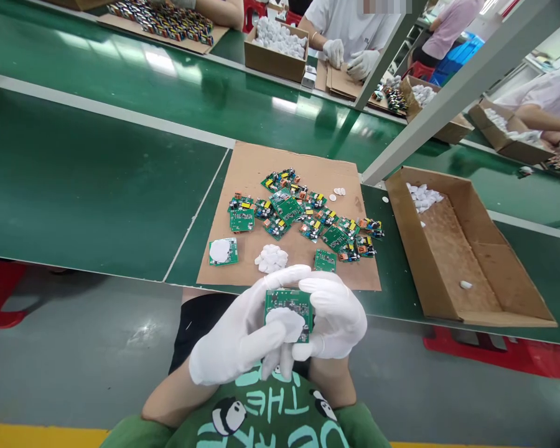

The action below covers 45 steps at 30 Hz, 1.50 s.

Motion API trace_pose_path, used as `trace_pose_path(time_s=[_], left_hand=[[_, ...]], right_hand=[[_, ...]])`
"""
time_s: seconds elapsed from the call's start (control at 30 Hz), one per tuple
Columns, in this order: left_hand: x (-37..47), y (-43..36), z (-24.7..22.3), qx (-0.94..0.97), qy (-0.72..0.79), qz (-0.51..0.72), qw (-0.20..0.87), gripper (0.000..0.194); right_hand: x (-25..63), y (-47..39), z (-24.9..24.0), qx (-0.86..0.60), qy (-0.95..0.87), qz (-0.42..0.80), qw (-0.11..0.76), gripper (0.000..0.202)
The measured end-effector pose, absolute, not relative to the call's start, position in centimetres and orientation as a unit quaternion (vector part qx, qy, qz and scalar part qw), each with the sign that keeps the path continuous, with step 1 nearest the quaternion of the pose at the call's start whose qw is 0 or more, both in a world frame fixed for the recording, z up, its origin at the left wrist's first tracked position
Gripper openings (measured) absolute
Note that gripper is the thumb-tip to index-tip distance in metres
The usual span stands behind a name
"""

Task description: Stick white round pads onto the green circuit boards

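The green circuit board (289, 314) sits upright between both gloved hands, left hand (242, 336) and right hand (333, 317) fingers clamped on its opposite side edges, a white pad (287, 323) under the left thumb.

Beyond the hands, a glossy green tabletop (98, 162) is lit from overhead and crossed by grey metal posts (462, 84), while grey floor (74, 354) is seen below.

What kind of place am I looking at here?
Most likely an electronics assembly line: a long green conveyor belt, a pile of small circuit boards on cardboard, and gloved co-workers with boxes of white parts opposite.
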State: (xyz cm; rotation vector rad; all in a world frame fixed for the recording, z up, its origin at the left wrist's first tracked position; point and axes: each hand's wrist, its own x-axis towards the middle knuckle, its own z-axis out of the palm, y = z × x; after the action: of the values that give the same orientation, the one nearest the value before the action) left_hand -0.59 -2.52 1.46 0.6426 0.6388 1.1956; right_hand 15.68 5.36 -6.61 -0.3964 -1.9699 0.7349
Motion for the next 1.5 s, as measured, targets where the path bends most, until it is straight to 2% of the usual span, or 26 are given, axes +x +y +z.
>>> trace_pose_path(time_s=[0.1, 0.3, 0.43, 0.57, 0.83, 0.93, 1.03, 1.3, 1.5], left_hand=[[-0.4, -2.6, 1.8, 0.272, 0.313, 0.541, 0.732, 0.048], [-0.4, -2.6, 1.8, 0.254, 0.288, 0.54, 0.749, 0.051], [-0.5, -2.4, 1.4, 0.258, 0.294, 0.533, 0.75, 0.057], [-0.5, -2.4, 1.6, 0.294, 0.31, 0.537, 0.727, 0.052], [-0.3, -2.4, 1.5, 0.307, 0.318, 0.524, 0.729, 0.052], [-0.6, -2.1, 0.7, 0.318, 0.286, 0.531, 0.732, 0.06], [-1.2, -1.6, 0.3, 0.359, 0.284, 0.56, 0.691, 0.065], [-2.8, -0.8, 1.1, 0.364, 0.41, 0.588, 0.595, 0.054], [-3.3, -1.3, 1.5, 0.352, 0.471, 0.584, 0.56, 0.041]], right_hand=[[15.6, 5.6, -6.6, -0.158, -0.811, 0.3, 0.476, 0.062], [15.4, 5.9, -5.9, -0.164, -0.8, 0.294, 0.497, 0.062], [15.2, 5.6, -4.4, -0.16, -0.779, 0.288, 0.534, 0.057], [14.9, 5.3, -3.1, -0.148, -0.736, 0.299, 0.589, 0.055], [14.4, 5.6, -2.7, -0.109, -0.728, 0.312, 0.601, 0.058], [14.4, 5.5, -2.6, -0.139, -0.724, 0.309, 0.601, 0.056], [14.3, 5.6, -2.4, -0.162, -0.721, 0.311, 0.597, 0.054], [13.7, 6.0, -2.6, -0.142, -0.705, 0.305, 0.624, 0.06], [12.9, 6.0, -1.6, -0.141, -0.707, 0.295, 0.628, 0.054]])
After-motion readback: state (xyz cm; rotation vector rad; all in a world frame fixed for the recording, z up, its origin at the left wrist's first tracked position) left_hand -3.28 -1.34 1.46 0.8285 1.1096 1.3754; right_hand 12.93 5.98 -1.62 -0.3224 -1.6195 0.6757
